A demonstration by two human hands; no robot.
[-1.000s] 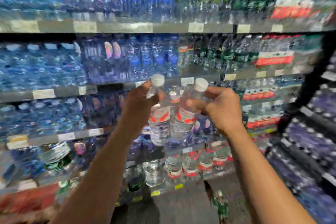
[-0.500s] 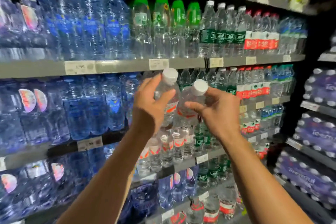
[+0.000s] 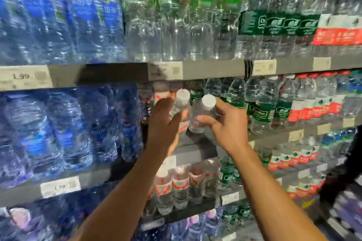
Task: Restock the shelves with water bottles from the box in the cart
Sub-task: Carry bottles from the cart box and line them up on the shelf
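Observation:
My left hand (image 3: 163, 121) grips a small clear water bottle (image 3: 181, 103) with a white cap and a red-and-white label. My right hand (image 3: 228, 125) grips a second bottle of the same kind (image 3: 203, 111). Both bottles are upright and side by side, inside the opening of the middle shelf (image 3: 195, 146), in front of a few matching red-label bottles (image 3: 161, 92) at the back. Whether their bases touch the shelf is hidden by my hands. The box and the cart are out of view.
Blue-wrapped multipacks (image 3: 58, 127) fill the left of the shelves. Green-label bottles (image 3: 260, 111) stand just right of my hands, red-label ones (image 3: 313, 107) further right. More small bottles (image 3: 176, 186) stand on the shelf below. A grey shelf edge with price tags (image 3: 166, 70) runs just above.
I have come closer to the shelves and both hands have carried their bottles forward into the gap on the middle shelf.

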